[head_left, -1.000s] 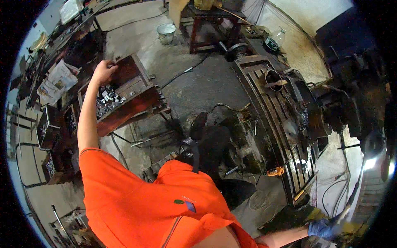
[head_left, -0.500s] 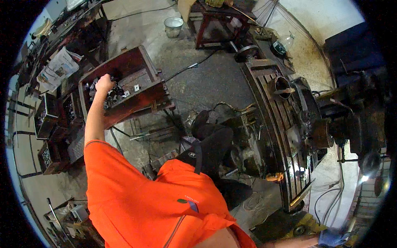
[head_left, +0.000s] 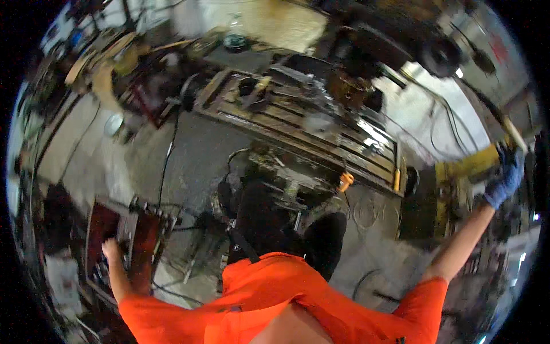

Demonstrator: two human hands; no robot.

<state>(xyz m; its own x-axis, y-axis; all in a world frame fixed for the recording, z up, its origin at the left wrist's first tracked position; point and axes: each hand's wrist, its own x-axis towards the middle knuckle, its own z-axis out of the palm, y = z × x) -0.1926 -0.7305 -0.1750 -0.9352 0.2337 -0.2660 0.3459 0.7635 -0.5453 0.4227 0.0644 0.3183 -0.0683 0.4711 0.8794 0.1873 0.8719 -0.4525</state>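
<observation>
No readable text, labels, numbers, or signs

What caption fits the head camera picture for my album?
Bare left hand at the reddish box, blue-gloved right hand at a pale handle.

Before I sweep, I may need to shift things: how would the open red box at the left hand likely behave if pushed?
The open red box is probably stiff, given its straight walls. Its angular shape should resist rolling. Blurred small pieces by the left hand may slide inside it.
</observation>
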